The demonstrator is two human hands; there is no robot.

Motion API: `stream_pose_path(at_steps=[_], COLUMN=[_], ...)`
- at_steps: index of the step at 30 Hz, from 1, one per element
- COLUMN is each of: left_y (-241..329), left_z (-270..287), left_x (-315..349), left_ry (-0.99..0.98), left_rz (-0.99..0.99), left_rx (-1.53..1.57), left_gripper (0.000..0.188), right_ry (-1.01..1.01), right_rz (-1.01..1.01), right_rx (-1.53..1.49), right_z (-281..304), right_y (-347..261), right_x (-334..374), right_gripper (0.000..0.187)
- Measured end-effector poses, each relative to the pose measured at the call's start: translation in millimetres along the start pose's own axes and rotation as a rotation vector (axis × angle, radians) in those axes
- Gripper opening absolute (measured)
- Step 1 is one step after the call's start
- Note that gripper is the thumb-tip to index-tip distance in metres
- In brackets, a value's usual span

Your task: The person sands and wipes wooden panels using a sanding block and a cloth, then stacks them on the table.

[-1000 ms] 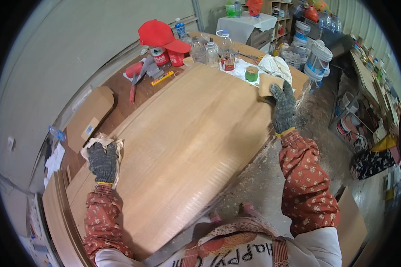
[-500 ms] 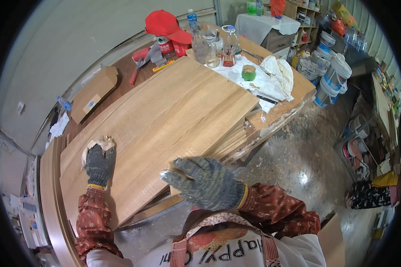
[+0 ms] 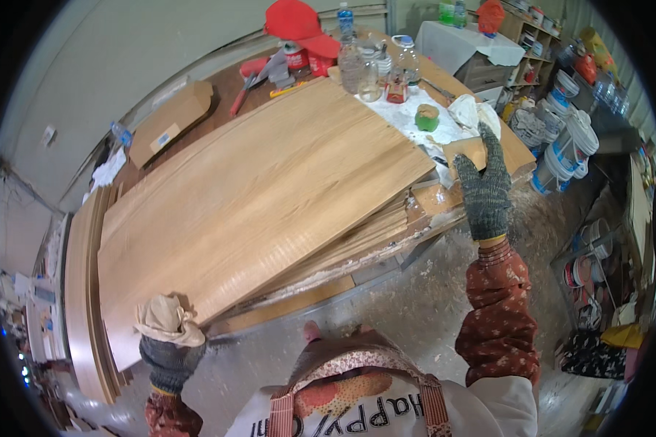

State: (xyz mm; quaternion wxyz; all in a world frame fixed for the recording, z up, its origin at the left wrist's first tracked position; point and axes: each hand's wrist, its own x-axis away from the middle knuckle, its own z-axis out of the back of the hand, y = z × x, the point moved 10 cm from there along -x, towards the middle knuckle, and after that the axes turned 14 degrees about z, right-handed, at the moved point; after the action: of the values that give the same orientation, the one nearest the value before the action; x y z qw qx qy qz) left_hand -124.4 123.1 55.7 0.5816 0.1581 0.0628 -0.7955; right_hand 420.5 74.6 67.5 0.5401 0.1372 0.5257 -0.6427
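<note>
My left hand (image 3: 171, 362), in a dark grey knit glove, is closed on a crumpled beige cloth (image 3: 169, 320) at the near left corner of a wood-grain board (image 3: 270, 197). My right hand (image 3: 486, 193), gloved alike, reaches past the board's right end. Its thumb and fingers span a tan flat block (image 3: 468, 151) above white paper (image 3: 393, 109). Just beyond that hand lies a white cloth (image 3: 465, 109). A green item with a tan top (image 3: 427, 118) sits on the paper, left of the right hand.
Bottles and jars (image 3: 369, 80) stand behind the board beside a red cap (image 3: 295, 25). A red-handled tool (image 3: 242, 98) and cardboard (image 3: 171, 124) lie along the far side. More boards (image 3: 87, 306) lean at the left. Buckets (image 3: 565, 149) stand right of the workbench (image 3: 517, 156).
My right hand has swung from near my body out to the far right with the tan block. My left hand has drawn the beige cloth toward me to the board's near edge.
</note>
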Motion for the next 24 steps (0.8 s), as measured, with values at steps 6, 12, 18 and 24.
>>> stream_pose_path(at_steps=[6,12,18,24], left_y=[-128.8,-11.7,-74.7,-190.7], left_z=[-96.2,-18.7,-63.4,-33.2], left_x=[15.2,-28.9,-18.8,21.5], left_ry=[-0.047,0.061,-0.175,-0.235], left_rz=[0.136,0.026,0.124,0.568], left_rx=[0.073,-0.028,0.616,0.940], left_gripper=[0.038,0.026,0.028,0.025], right_ry=[0.019,-0.115,-0.246,-0.207], right_rz=[-0.036,0.425,0.673,0.867], right_rx=[-0.003,-0.020,-0.092,-0.213], right_z=[-39.8,-103.9,-183.3,-230.2], right_y=[-27.3,-157.4,-312.6,-434.4], right_x=[7.6,61.2,151.3,203.5], right_gripper=[0.055,0.055,0.054,0.056])
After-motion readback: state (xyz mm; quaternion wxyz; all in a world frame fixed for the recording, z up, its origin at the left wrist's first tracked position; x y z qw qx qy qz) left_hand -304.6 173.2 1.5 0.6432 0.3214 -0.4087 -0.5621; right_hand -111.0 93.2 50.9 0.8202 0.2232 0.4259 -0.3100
